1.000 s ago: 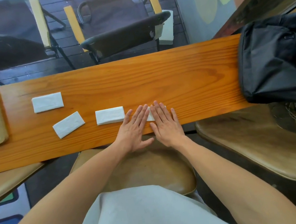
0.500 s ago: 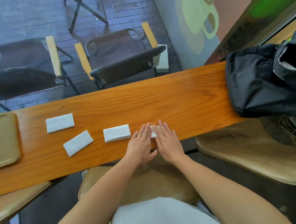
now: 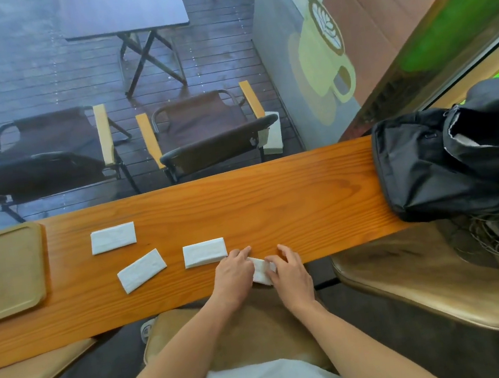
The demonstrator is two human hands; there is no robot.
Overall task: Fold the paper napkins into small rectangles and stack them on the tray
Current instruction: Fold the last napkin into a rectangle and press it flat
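Observation:
Three folded white napkins lie on the wooden counter [image 3: 275,198]: one at the back left [image 3: 113,238], one tilted [image 3: 141,270] nearer me, one [image 3: 204,252] just left of my hands. A fourth napkin [image 3: 260,271] sits at the counter's near edge between my hands, mostly covered. My left hand [image 3: 234,278] grips its left side with curled fingers. My right hand [image 3: 291,273] pinches its right side. The brown tray [image 3: 5,274] lies at the far left with nothing on it.
A black bag [image 3: 448,162] takes up the counter's right end. Tan seats [image 3: 445,286] stand below the counter on both sides of me. Beyond the counter are two dark folding chairs [image 3: 202,131] and a table on a wet deck.
My hands were flat, pressing the napkin down. Now the fingers have curled and grip it from both sides, near the counter's edge. The camera has tilted up.

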